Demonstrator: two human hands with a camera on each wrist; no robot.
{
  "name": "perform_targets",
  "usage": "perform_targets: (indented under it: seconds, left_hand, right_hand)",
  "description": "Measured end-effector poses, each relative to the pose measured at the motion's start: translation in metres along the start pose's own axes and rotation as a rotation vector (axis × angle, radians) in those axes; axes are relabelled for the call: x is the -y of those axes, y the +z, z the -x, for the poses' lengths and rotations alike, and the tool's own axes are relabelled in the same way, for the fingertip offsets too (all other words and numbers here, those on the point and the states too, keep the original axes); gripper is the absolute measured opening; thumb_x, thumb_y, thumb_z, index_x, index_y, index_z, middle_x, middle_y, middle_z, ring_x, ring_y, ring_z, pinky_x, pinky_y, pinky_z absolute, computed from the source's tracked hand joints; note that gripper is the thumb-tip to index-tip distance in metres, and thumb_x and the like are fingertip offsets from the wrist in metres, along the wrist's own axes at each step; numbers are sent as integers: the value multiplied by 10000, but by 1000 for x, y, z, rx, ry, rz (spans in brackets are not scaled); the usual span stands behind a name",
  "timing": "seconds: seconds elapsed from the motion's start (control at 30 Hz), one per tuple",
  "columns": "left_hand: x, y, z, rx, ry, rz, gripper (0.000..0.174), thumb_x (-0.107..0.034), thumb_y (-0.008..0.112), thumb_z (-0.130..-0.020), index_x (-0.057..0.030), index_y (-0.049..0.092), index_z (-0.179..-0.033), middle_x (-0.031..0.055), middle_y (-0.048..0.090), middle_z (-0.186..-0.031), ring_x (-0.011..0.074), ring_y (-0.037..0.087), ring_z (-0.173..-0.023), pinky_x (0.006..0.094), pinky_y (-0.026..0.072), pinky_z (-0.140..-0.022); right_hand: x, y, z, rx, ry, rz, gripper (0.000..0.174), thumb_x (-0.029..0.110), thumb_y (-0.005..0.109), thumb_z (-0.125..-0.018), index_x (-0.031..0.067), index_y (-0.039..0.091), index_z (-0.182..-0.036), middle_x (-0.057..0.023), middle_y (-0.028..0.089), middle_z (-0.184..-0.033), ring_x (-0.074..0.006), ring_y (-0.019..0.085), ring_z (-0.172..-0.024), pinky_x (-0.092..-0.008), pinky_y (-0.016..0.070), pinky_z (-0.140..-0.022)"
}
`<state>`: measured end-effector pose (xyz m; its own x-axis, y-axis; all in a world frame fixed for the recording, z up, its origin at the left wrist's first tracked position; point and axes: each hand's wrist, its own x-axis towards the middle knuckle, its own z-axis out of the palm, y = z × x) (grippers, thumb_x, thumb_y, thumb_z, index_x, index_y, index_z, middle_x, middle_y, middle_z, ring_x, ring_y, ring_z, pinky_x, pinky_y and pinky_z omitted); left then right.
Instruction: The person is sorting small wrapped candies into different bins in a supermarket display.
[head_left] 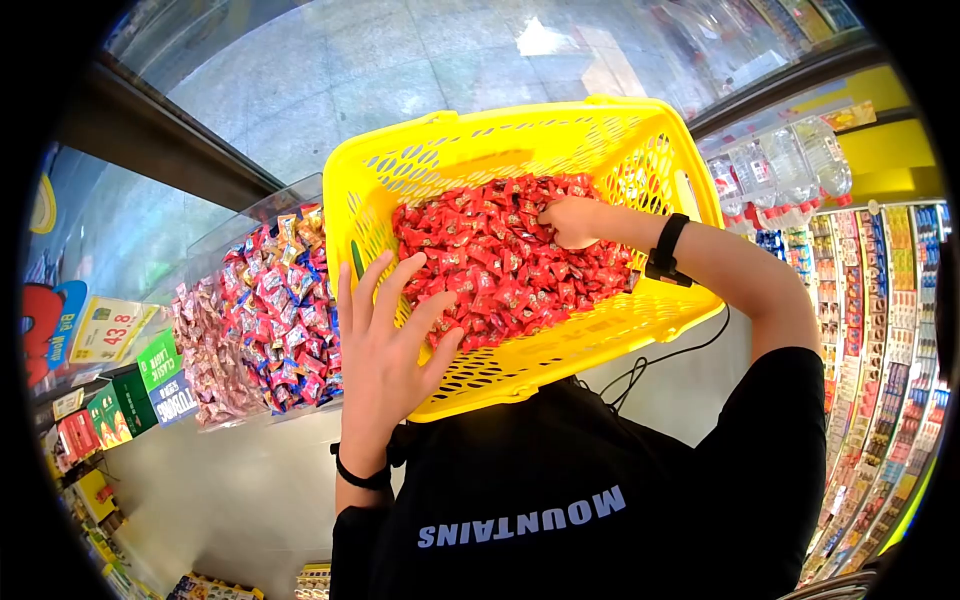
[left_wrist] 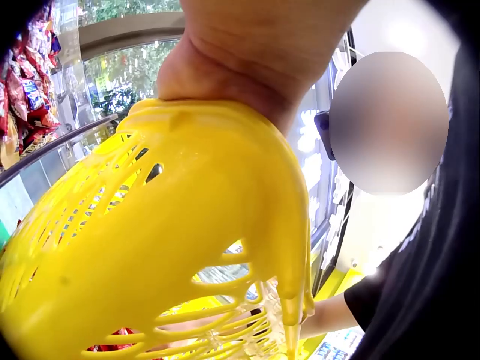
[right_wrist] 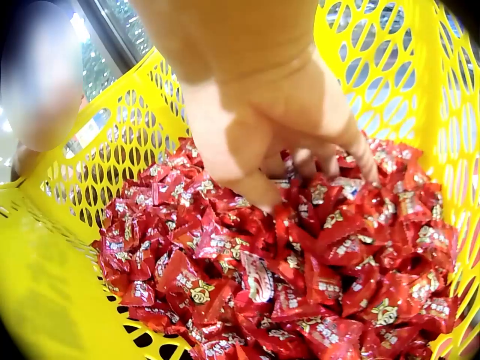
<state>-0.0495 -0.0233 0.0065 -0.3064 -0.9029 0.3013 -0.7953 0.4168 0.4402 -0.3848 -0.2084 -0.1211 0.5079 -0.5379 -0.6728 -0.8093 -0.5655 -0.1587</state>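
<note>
A yellow plastic shopping basket [head_left: 500,385] with pierced walls holds a heap of red wrapped candies [head_left: 490,265]. My right hand [head_left: 572,222] reaches over the basket's right side, its fingers in the candies. In the right wrist view, the fingers and thumb of this hand [right_wrist: 289,124] curl round some candies [right_wrist: 283,184], the fingertips partly hidden in the heap. My left hand [head_left: 385,325] lies over the left rim with its fingers straight and spread. In the left wrist view the base of that hand meets the basket's rim [left_wrist: 202,109].
Left of the basket, a clear bin holds more wrapped candies [head_left: 285,310], beside a price sign [head_left: 105,330] and boxes. Large clear bottles [head_left: 790,165] stand at the right, above stocked shelves [head_left: 870,380]. A black cable [head_left: 640,370] hangs below the basket.
</note>
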Motion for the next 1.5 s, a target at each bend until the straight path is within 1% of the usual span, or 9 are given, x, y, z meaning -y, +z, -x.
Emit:
perform_targets:
  seconds: [0.23,0.5,0.73,0.83,0.93,1.03,1.13,1.27,1.5]
  left_hand:
    - [1,2,3,-44,10,14,291,-257,830,-857,-174,770,-1130,80,581,-1477,371,452,-1457,630,240,-1276]
    - [0,2,2,-74,3,38,351,-324,853,-853,-190,764,-1165,75,583,-1478,387,449,-1456,642,220,-1279]
    - [-7,-2,3,-122,107,85,259,-268,900,-801,-141,765,-982,32,657,-1342,344,527,-1401,678,216,-1258]
    - [7,-8,14,-325,24,32,212,-200,905,-783,-133,764,-927,37,674,-1311,344,564,-1352,648,278,-1229]
    - [47,-15,36,-483,-131,-67,184,-166,884,-803,-100,765,-928,85,665,-1320,371,560,-1337,595,350,-1183]
    - [90,-5,64,-516,-334,-174,181,-181,857,-852,-64,764,-953,128,646,-1342,399,546,-1336,569,379,-1161]
    - [111,8,81,-420,-394,-349,226,-210,834,-893,-58,752,-1040,151,625,-1374,412,536,-1335,562,396,-1149]
    - [100,12,78,-498,-510,-320,293,-219,830,-902,-83,728,-1141,155,613,-1396,415,523,-1351,561,405,-1146]
    - [58,2,54,-522,-357,-179,265,-135,812,-881,-87,731,-1129,143,607,-1412,410,506,-1374,551,387,-1171]
  right_hand:
    - [3,-53,40,-72,-267,11,488,169,688,-863,-4,695,-1319,-244,666,-1337,-426,634,-1259,-484,519,-1088]
    - [93,-94,125,-205,-616,-274,526,114,730,-956,42,618,-1464,-190,574,-1516,-384,566,-1380,-461,472,-1158]
    - [136,-102,146,-227,-854,-414,557,100,745,-965,98,593,-1501,-170,548,-1554,-388,539,-1419,-466,455,-1172]
    - [113,-110,133,-206,-703,-412,563,141,752,-975,112,583,-1512,-172,534,-1570,-391,528,-1431,-464,440,-1187]
    - [38,-90,92,-231,-370,-282,480,202,747,-980,87,636,-1434,-194,594,-1495,-405,595,-1340,-462,488,-1128]
    - [-30,-42,51,-187,-149,-283,509,283,745,-912,86,685,-1378,-245,686,-1314,-436,657,-1230,-480,523,-1079]
    - [-49,-9,33,-194,-12,-1,488,272,730,-887,59,702,-1325,-262,686,-1263,-449,656,-1202,-513,530,-1054]
    - [-55,27,17,-413,164,26,314,230,707,-867,84,765,-1139,-254,668,-1225,-434,635,-1223,-522,543,-1026]
    - [-36,0,21,-373,75,6,195,277,720,-884,91,779,-880,-185,683,-1176,-405,643,-1175,-516,547,-994]
